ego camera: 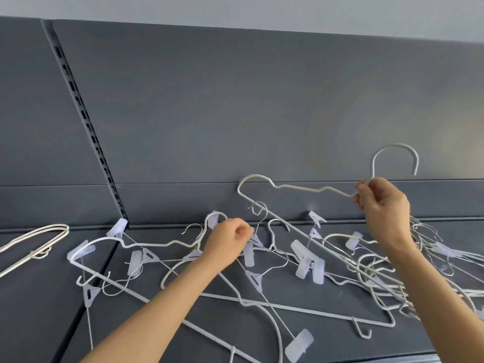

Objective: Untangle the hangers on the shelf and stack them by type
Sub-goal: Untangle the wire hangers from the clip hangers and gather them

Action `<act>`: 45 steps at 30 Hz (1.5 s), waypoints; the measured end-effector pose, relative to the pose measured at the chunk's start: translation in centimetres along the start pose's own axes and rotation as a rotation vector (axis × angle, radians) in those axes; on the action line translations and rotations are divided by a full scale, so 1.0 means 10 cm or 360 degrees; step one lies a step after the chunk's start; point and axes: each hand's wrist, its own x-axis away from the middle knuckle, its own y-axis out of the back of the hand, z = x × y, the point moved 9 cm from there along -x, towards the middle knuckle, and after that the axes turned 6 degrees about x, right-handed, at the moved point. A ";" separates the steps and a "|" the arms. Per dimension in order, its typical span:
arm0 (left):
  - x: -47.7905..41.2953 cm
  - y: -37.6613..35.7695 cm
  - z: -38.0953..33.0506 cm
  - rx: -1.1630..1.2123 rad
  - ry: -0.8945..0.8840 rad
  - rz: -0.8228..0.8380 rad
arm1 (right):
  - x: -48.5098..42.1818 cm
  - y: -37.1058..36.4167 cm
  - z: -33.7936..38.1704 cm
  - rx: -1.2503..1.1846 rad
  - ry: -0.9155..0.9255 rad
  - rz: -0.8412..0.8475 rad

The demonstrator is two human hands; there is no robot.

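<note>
Bare left hand [227, 241], right hand [383, 203]

Tangle of hangers [305, 258] is covering the shelf [31, 310] centre to right, crowding my left grip [230, 239]. Lifted hanger [298, 189] in my right grip [379, 203] is slanting across it. Bare shelf is showing front left; open air above, before the back panel [235, 100].

Left of the pile [301, 254], white hangers [34, 241] cut off by the frame edge. Above the pile, right shoulder of the lifted hanger [301, 189] hidden behind the right hand [382, 203] gripping it. Cannot tell whether the left hand [230, 239] holds anything.
</note>
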 end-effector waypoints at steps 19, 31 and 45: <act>-0.30 -0.85 0.21 -0.0403 0.0251 0.0555 | 0.07 0.71 -0.28 -0.0074 -0.0202 -0.0332; -0.12 -0.46 -0.26 -0.0060 -0.0069 -0.0096 | 0.14 0.48 -0.55 -0.0131 -0.0581 -0.0012; 0.53 -1.47 -0.94 -0.0057 -0.0387 0.0663 | 0.16 0.20 -0.31 -0.0107 -0.0373 -0.0035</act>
